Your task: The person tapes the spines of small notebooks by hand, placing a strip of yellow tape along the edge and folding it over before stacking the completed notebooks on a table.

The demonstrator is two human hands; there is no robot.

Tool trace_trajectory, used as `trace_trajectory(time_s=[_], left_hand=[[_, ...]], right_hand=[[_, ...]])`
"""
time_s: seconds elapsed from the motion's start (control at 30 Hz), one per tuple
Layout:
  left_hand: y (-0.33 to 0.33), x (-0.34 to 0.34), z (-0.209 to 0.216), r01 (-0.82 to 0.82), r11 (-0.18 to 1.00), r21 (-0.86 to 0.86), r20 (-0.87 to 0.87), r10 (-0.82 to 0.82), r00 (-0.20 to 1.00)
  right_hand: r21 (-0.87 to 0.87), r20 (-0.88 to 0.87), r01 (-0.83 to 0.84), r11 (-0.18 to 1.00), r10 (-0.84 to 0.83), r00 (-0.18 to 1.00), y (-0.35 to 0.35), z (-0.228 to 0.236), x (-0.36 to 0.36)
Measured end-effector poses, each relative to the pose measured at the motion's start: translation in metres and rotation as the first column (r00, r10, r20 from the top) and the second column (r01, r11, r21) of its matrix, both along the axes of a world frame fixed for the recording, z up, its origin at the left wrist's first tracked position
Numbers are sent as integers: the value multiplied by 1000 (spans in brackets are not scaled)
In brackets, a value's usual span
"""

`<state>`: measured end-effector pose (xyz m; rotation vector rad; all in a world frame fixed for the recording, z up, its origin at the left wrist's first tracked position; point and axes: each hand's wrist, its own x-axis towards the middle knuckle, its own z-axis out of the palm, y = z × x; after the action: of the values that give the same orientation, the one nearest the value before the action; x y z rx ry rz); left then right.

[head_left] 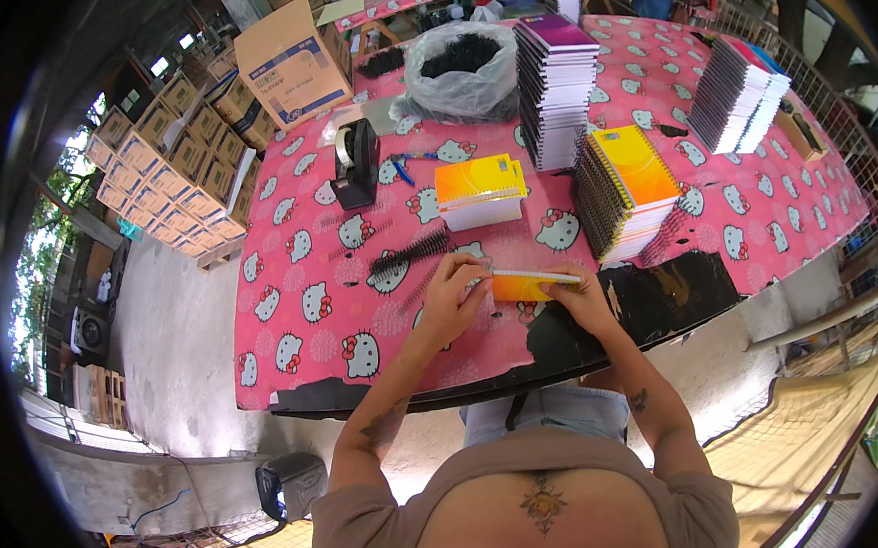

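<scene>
A yellow-orange notebook is held just above the near part of the table, its white page edge turned upward. My right hand grips its right end, thumb on the cover. At the opposite end, the fingers of my left hand are pinched together by the notebook's corner; what lies between them is too small to make out. Loose black spiral binding coils lie beyond my left hand. A short stack of yellow notebooks sits just past the held one. To its right stands a taller pile of spiral-bound yellow notebooks.
The pink patterned tablecloth is torn at the near edge, baring black tabletop. A tape dispenser, blue pen, bag of black coils, tall purple-topped notebook pile and open carton stand farther back.
</scene>
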<state>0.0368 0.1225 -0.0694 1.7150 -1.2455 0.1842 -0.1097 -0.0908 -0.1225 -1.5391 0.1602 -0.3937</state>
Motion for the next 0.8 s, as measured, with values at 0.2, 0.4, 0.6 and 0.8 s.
trace_trajectory(time_s=[0.2,0.4,0.6,0.8], left_hand=[[5,-1,9,-2,956,293,-12,6,1000],[7,16,6,76,925,373,67,-109,992],[-10,-41,25,-410,867,282,497,234,836],[-2,-42,-3,-356,890,286,516,171,840]], right_hand=[[-11,-1,-27,1000,27,1000,0,1,-7],[12,-14,-53,999,53,999,6,9,-6],[172,9,134,976,-137,991,31,18,-11],[57,-4,149,987,-149,989,44,5,-19]])
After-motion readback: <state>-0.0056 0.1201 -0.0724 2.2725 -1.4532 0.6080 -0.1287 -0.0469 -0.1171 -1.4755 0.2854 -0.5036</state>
